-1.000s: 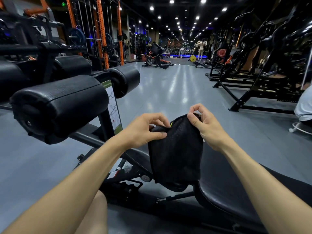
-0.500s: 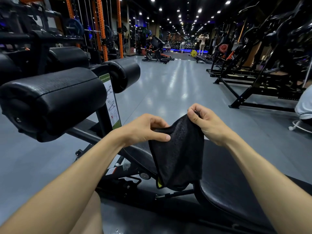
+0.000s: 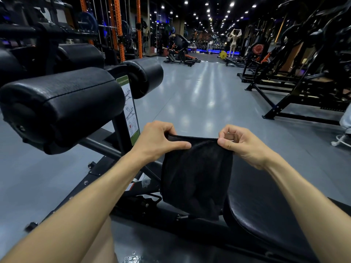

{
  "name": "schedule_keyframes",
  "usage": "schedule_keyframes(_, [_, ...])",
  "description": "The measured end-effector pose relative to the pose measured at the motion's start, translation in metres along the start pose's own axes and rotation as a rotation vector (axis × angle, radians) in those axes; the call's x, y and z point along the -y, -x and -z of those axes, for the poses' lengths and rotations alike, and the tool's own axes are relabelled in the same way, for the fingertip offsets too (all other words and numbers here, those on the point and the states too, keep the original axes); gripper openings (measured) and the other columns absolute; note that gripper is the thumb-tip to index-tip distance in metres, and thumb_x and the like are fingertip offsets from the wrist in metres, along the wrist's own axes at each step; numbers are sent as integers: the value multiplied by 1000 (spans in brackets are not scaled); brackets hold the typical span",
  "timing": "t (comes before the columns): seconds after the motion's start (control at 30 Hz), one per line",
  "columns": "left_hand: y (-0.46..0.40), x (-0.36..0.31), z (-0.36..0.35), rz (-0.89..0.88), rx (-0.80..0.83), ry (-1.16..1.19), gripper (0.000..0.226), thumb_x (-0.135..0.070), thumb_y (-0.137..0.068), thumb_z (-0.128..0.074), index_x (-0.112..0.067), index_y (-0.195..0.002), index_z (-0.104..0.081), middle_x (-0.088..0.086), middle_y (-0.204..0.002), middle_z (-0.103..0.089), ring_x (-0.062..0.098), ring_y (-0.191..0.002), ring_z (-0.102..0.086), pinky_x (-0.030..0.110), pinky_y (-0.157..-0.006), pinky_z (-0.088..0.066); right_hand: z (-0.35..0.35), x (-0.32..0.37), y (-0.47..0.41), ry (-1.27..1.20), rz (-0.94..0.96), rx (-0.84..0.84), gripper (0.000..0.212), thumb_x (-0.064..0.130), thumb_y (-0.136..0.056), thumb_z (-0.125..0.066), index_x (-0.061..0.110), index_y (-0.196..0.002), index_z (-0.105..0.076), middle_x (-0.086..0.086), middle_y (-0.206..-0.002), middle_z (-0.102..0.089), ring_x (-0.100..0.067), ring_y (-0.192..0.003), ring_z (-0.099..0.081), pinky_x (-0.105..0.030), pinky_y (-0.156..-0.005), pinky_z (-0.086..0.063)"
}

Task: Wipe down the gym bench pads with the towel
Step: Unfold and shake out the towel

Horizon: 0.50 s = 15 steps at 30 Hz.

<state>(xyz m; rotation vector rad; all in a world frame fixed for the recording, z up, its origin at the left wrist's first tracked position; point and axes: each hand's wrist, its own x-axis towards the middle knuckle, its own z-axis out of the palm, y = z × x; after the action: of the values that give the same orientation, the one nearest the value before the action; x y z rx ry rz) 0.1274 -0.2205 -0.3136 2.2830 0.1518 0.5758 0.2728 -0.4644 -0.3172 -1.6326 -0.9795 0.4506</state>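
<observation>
Okay, I've got the black towel (image 3: 197, 173) stretched between left hand (image 3: 157, 143) and right hand (image 3: 245, 145), each grip pinching a top corner; it hangs above the near seat pad (image 3: 266, 209). Soft, light, floppy; best bunched mid-cloth for wiping. Roller pad (image 3: 62, 103) left, untouched.

Hands moved apart: left hand (image 3: 158, 141) and right hand (image 3: 242, 144) now pinch opposite top corners of the towel (image 3: 196, 177). Top edge pulled taut between them, was bunched. Yellow trim gone from view.
</observation>
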Motion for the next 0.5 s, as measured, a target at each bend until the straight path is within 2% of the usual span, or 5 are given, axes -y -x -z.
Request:
schedule_keyframes(0.07, [-1, 1, 8, 51, 147, 159, 31, -43, -79, -85, -16, -72, -70, -4, -64, -65, 5, -62, -56, 19, -65, -43, 1, -2, 1, -14, -10, -17, 22, 20, -89, -68, 3, -91, -55, -7, -77, -56, -18, -69, -47, -23, -60, -38])
schedule_keyframes(0.17, [0, 4, 21, 53, 403, 348, 12, -18, -93, -73, -11, -101, -78, 4, -97, -79, 10, -92, -71, 20, -86, -51, 3, -2, 2, -53, -31, -47, 18, 18, -88, -66, 6, -91, -54, 1, -71, -56, -8, -60, -48, -17, -54, -37])
schedule_keyframes(0.23, [-1, 6, 23, 14, 369, 293, 10, -15, -90, -76, -15, -99, -79, 2, -96, -80, 11, -92, -73, 19, -85, -51, 4, 0, 2, -70, -43, -29, 18, 18, -89, -66, 4, -93, -54, -2, -74, -56, -11, -63, -50, -19, -56, -37])
schedule_keyframes(0.4, [-5, 9, 18, -51, 130, 150, 10, -26, -79, -87, -22, -86, -81, -5, -82, -79, 11, -82, -74, 20, -79, -55, 3, 5, 4, -51, -81, 35, 20, 10, -93, -66, -4, -96, -52, -8, -78, -56, -12, -65, -52, -17, -56, -41])
schedule_keyframes(0.5, [-6, 13, 16, -60, 51, 146, 10, -26, -81, -86, -25, -90, -80, -5, -82, -78, 8, -79, -73, 19, -77, -52, 1, 4, 6, -46, -92, -8, 17, 1, -91, -67, 6, -88, -52, -12, -80, -55, -10, -63, -52, -16, -56, -41])
